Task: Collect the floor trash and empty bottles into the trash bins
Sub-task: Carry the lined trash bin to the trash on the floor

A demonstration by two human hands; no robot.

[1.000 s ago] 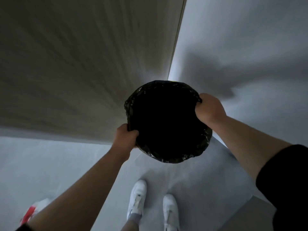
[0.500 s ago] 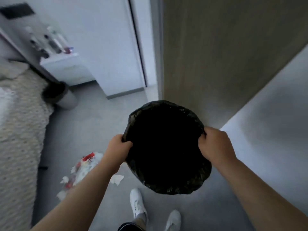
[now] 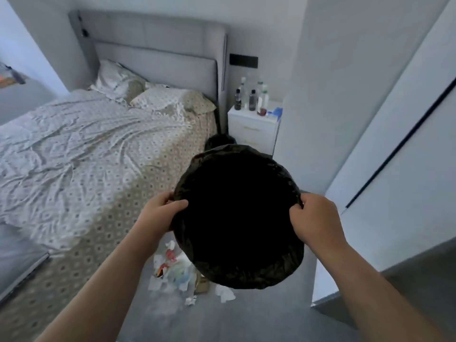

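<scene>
Carried bin (image 3: 238,218) swung from doorway into bedroom; left hand (image 3: 160,213) and right hand (image 3: 315,220) grips stayed clamped on rim. Floor trash (image 3: 172,270) lay just below, bottles (image 3: 251,99) ahead: collecting could start.

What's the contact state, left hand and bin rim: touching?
Touching. Head view shows the left hand gripping the black-lined bin at its rim, thumb curled over the edge.

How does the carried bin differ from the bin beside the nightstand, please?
The carried bin is gripped at its rim by left hand and right hand; the far bin stands untouched beside the nightstand. The carried bin shows whole; the far bin is mostly hidden behind it. Both have black liners.
</scene>
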